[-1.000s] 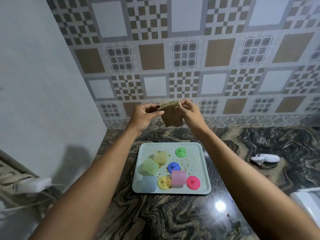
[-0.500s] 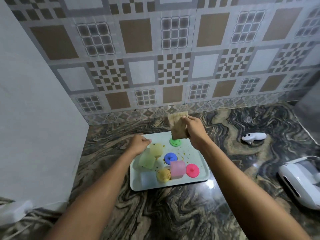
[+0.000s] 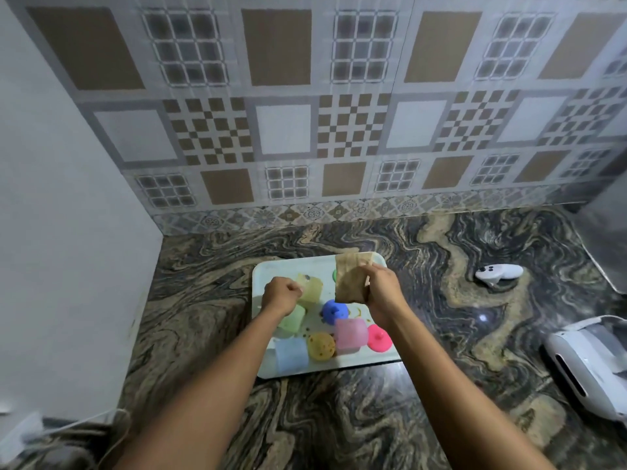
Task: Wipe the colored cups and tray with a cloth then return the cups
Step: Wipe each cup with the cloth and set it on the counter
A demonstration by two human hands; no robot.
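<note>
A pale tray (image 3: 263, 271) lies on the marbled counter with small brown spots on it. On it are a yellow cup (image 3: 310, 289), a green cup (image 3: 291, 318), a blue cup (image 3: 291, 355) and a pink cup (image 3: 351, 334), plus round lids: blue (image 3: 334, 310), yellow (image 3: 321, 346), pink (image 3: 379, 337), and a green one mostly hidden. My left hand (image 3: 282, 295) is closed on the yellow cup's side. My right hand (image 3: 383, 291) holds a folded brown cloth (image 3: 351, 278) upright above the tray's far right part.
A small white device (image 3: 497, 273) lies on the counter to the right. A larger white appliance (image 3: 590, 364) sits at the right edge. A grey wall panel stands on the left, with a white plug and cable (image 3: 23, 432) at bottom left. Patterned tiles line the back.
My left hand let go of the cloth, dropped to the tray and closed on the yellow cup. My right hand lowered the cloth toward the tray. The view tilted down.
</note>
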